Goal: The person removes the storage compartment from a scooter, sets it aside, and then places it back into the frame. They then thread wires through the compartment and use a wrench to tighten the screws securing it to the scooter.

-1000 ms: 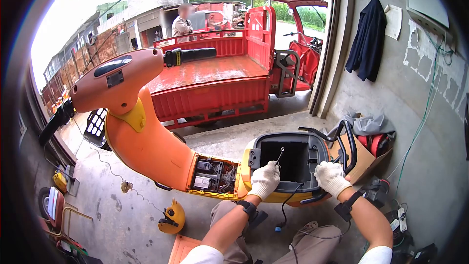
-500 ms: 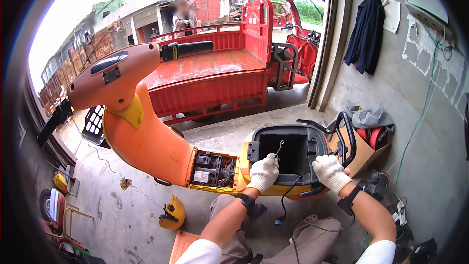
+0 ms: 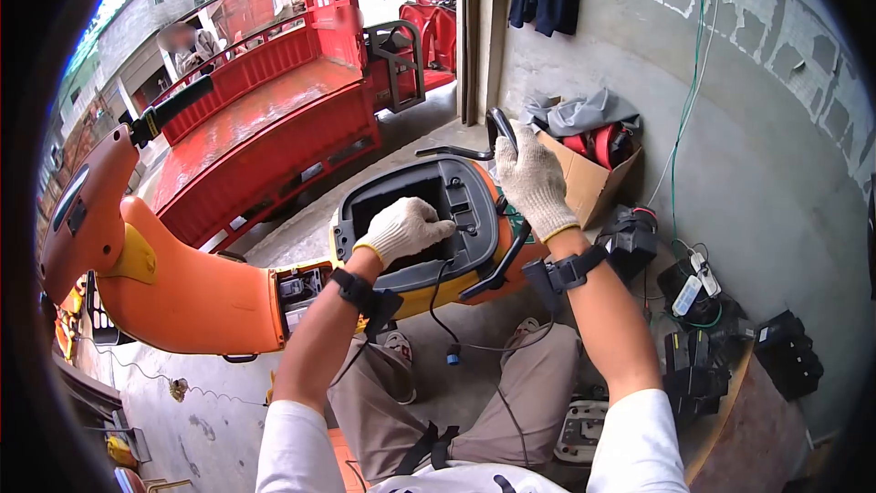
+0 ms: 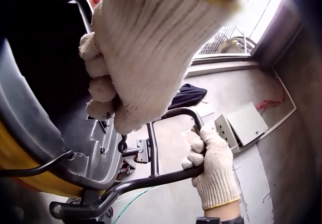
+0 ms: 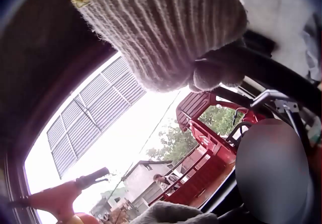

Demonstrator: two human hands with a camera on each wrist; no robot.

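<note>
In the head view, my gloved left hand is over the open seat compartment of an orange and yellow scooter, fingers curled. The left wrist view shows the dark ring end of a wrench sticking out from under this left hand; its shaft is mostly hidden. My gloved right hand grips the black tubular rear rail, its fingers wrapped round the tube in the left wrist view. A black cable with a blue plug hangs off the compartment's near side.
A red cargo tricycle stands outside, a person beside it. To the right are a cardboard box, black power units, a power strip and hanging green wires. A cable runs across my legs.
The head view has swung right, so the scooter sits further left. My right hand has moved from the compartment's right edge up to the rear rail. The wrench's raised end is no longer visible in the head view.
</note>
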